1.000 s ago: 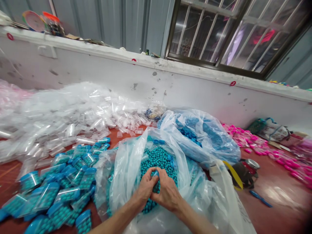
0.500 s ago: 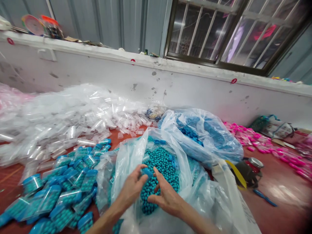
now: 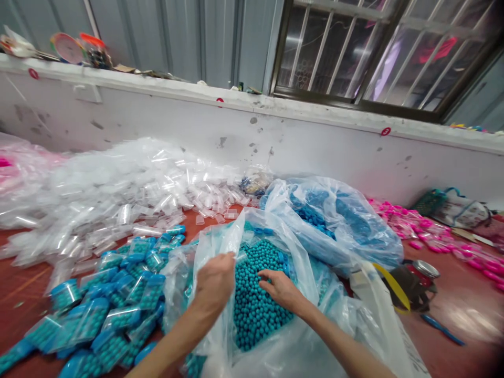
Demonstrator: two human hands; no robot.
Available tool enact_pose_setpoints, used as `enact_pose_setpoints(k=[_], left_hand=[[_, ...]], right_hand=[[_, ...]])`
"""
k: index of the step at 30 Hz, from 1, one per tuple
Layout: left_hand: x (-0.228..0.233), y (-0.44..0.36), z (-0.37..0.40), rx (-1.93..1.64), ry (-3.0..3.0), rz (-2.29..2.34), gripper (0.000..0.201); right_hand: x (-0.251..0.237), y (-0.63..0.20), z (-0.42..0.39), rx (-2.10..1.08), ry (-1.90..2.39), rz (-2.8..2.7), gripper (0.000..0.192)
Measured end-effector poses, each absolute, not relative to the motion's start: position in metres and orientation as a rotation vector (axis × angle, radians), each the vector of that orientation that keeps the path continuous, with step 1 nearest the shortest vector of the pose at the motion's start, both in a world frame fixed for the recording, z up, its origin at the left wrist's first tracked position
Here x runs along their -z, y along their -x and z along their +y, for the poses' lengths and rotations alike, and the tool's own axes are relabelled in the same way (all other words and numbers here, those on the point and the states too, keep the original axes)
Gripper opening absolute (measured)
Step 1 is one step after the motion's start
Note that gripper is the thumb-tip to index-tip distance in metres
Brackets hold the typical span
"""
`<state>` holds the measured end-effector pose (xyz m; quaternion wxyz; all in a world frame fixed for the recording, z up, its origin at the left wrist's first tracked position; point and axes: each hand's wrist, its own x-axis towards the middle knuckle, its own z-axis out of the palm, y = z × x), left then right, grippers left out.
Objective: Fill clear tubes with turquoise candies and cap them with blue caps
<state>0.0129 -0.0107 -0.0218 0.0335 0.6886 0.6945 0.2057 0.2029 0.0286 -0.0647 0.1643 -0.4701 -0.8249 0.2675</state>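
Observation:
A translucent plastic bag (image 3: 305, 257) stands wide at its mouth, full of small teal beads (image 3: 255, 304). My left hand (image 3: 216, 281) is at the bag's left rim, back turned to me and fingers curled; whatever it grips is hidden behind it. Over the beads hovers my right hand (image 3: 280, 289), its fingers slightly bent and apart, with nothing seen in them. A small clear container (image 3: 239, 255) lies on the beads near my left fingertips. To the left, clear jars of teal beads with blue lids (image 3: 122, 317) are heaped on the red floor.
Empty clear containers (image 3: 129, 189) form a large pile along the wall. Behind the bead bag sits another bag with blue pieces (image 3: 334, 215). Pink pieces (image 3: 417, 226) are spread at right. A metal-lidded jar (image 3: 425, 270) and a blue tool (image 3: 443, 329) lie on the right-hand floor.
Half a second ago my hands were close together, with a blue-lidded object at my left fingers. Now they are farther apart, my left hand has turned over, and that object is out of sight.

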Motion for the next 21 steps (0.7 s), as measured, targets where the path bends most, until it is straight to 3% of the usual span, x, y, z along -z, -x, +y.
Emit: enact_pose_setpoints(k=[4, 8, 13, 17, 21], left_hand=[[0.054, -0.054, 0.032, -0.684, -1.990, 1.986, 0.025], [0.075, -0.048, 0.053, -0.715, -1.907, 1.950, 0.024], [0.077, -0.039, 0.035, -0.638, -1.875, 1.765, 0.026], [0.088, -0.047, 0.020, -0.389, -1.673, 1.534, 0.006], [0.111, -0.066, 0.029, -0.372, -1.454, 1.363, 0.013]], right_hand=[[0.067, -0.210, 0.025, -0.757, 1.356, -2.368, 0.027], [0.068, -0.228, 0.025, -0.746, 1.413, -2.359, 0.030], [0.068, -0.246, 0.022, -0.829, 1.380, -2.275, 0.031], [0.069, -0.251, 0.018, -0.892, 1.334, -2.228, 0.029], [0.076, -0.255, 0.018, -0.932, 1.341, -2.286, 0.027]])
